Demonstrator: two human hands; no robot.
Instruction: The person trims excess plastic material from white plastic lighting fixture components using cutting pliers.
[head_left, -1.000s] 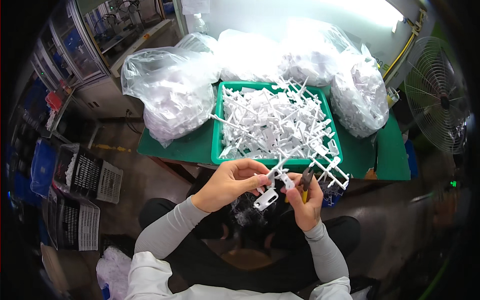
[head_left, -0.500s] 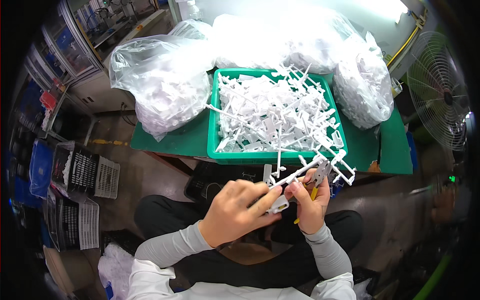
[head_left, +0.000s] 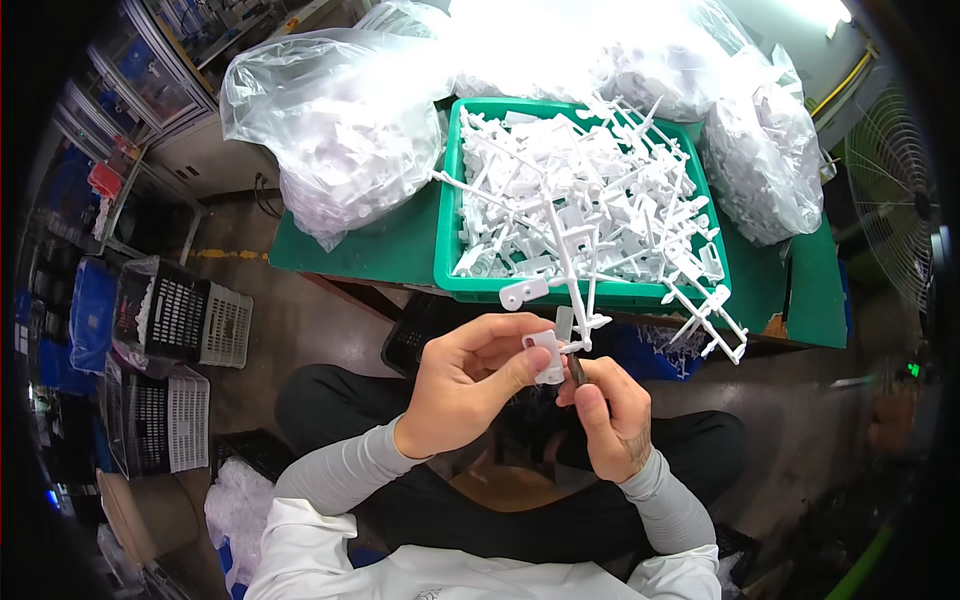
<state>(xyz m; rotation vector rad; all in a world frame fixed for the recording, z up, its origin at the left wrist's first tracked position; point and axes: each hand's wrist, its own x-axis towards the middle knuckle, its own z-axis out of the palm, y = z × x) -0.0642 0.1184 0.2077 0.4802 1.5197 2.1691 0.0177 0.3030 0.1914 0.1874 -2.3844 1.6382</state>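
Observation:
My left hand (head_left: 470,385) is closed, pinching a small white slotted plastic part (head_left: 543,358) between thumb and fingers. That part sits at the lower end of a white plastic sprue (head_left: 568,268), which stands nearly upright in front of the tray with another flat part branching to its left. In my right hand (head_left: 612,410), closed, are the cutting pliers (head_left: 576,370). Their dark head is close to the bottom of the sprue; fingers hide the handles. Whether the blades touch the plastic, I cannot tell. Behind the hands, a green tray (head_left: 447,225) is heaped with white sprues and parts (head_left: 570,200).
Clear plastic bags full of white pieces flank the tray, one at left (head_left: 345,150) and one at right (head_left: 765,160), on a green table (head_left: 320,250). One sprue (head_left: 708,315) overhangs the tray's front right corner. Crates (head_left: 225,325) stand at left, a fan (head_left: 890,190) at right.
The sprue has swung from slanting across my hands to nearly upright. My left hand now pinches the slotted part, and the pliers have moved from pointing up right to beside the sprue's lower end.

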